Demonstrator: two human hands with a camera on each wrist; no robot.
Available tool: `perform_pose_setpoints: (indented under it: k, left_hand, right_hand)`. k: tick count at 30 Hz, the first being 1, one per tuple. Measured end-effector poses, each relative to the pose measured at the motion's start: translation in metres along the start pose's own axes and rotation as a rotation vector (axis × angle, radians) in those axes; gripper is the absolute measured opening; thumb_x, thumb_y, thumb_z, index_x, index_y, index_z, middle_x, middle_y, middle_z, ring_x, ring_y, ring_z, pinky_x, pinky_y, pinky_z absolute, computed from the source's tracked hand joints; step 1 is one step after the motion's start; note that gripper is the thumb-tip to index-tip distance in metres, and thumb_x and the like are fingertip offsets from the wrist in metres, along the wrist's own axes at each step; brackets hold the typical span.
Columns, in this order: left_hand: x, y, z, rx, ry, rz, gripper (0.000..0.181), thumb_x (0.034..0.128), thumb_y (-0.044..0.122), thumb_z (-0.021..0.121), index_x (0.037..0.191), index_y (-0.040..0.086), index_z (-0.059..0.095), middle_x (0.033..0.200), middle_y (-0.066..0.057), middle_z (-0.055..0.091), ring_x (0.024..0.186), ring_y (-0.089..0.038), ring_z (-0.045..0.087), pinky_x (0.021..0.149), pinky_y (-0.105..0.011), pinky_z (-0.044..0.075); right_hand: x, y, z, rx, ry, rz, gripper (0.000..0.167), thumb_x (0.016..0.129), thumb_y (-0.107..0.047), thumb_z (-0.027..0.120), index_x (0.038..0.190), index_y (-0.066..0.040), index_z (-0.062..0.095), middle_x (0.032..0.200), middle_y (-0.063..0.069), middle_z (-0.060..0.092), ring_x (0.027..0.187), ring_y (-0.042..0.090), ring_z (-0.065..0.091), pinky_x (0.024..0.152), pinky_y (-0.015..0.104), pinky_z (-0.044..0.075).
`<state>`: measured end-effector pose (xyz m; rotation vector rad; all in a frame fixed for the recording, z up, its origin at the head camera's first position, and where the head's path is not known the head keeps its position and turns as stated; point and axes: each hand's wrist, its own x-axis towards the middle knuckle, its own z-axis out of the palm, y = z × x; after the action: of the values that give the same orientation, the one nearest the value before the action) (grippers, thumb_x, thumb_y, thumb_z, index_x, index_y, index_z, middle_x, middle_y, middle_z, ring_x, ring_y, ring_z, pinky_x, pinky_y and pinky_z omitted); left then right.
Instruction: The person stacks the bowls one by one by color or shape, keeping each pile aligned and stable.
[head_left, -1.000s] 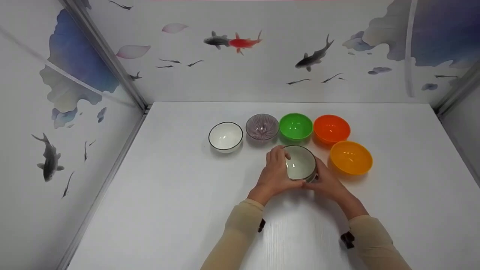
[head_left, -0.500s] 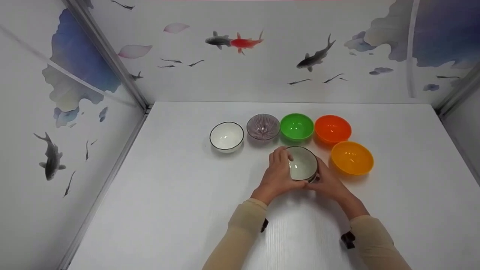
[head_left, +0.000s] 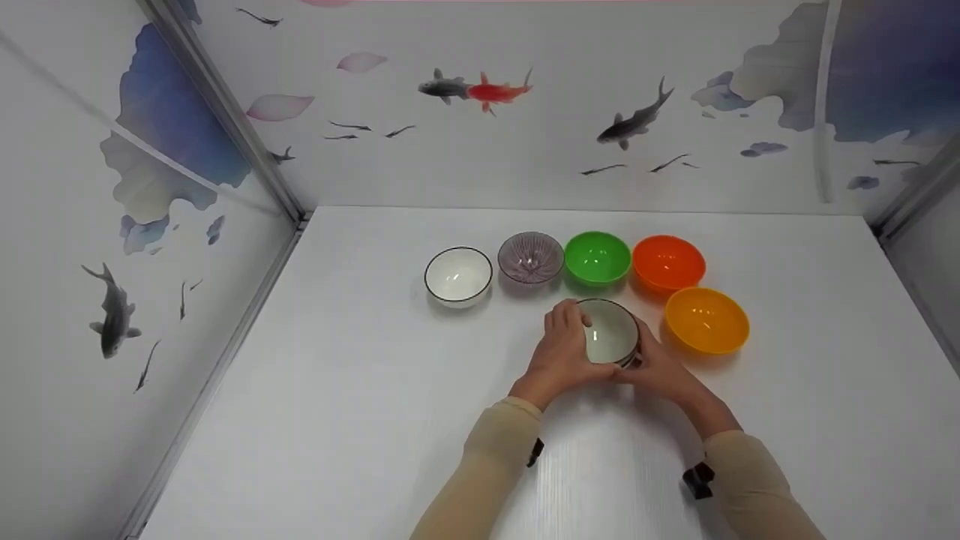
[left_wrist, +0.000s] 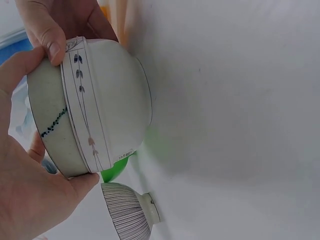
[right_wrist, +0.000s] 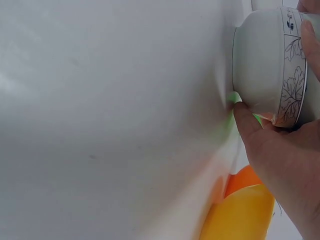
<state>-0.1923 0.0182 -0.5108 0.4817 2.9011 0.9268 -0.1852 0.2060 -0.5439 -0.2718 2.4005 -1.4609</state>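
Two bowls are stacked near the middle of the table. The upper one, a pale grey-green bowl (head_left: 611,334) with a dark rim, sits nested in a white bowl (left_wrist: 122,95) with a leaf-patterned band. My left hand (head_left: 561,356) grips the upper bowl from the left, fingers and thumb spread around its side in the left wrist view. From the right, my right hand (head_left: 664,367) holds the lower bowl, with its thumb near the patterned band and a fingertip (right_wrist: 242,107) low by the foot. Both thumbs meet at the near side.
Behind the stack stand a white bowl with a dark rim (head_left: 458,276), a purple ribbed glass bowl (head_left: 531,259), a green bowl (head_left: 598,259) and an orange-red bowl (head_left: 668,264). A yellow-orange bowl (head_left: 706,321) is close to the right hand. Walls (head_left: 525,180) border the white table (head_left: 337,375).
The head view has shifted slightly, so everything appears a little lower and to the right. Both hands keep their hold on the stacked bowls, with hardly any movement.
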Motion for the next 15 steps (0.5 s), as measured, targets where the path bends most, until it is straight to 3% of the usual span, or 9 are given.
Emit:
perform_pose_setpoints:
  k: [8,15]
  left_hand:
    - [0.0007,0.0003,0.0021,0.001,0.002,0.005,0.078,0.0653,0.043,0.092,0.112,0.013,0.038,0.129,-0.007,0.036,0.123,-0.020,0.035,0.091,-0.020,0.048]
    - [-0.0003,0.0002,-0.0004,-0.005,-0.017,0.008,0.080,0.0657,0.043,0.092,0.116,0.011,0.038,0.135,-0.009,0.033,0.127,-0.022,0.032,0.098,-0.023,0.048]
  right_hand:
    - [-0.0031,0.0026,0.0013,-0.033,0.018,-0.043,0.119,0.081,-0.026,0.082,0.160,-0.008,-0.006,0.163,0.028,0.011,0.141,0.048,0.029,0.118,0.063,0.029]
    - [-0.0019,0.0031,0.0043,-0.046,0.057,-0.098,0.109,0.080,-0.025,0.084,0.157,-0.002,0.010,0.159,0.027,0.024,0.141,0.046,0.033,0.117,0.063,0.031]
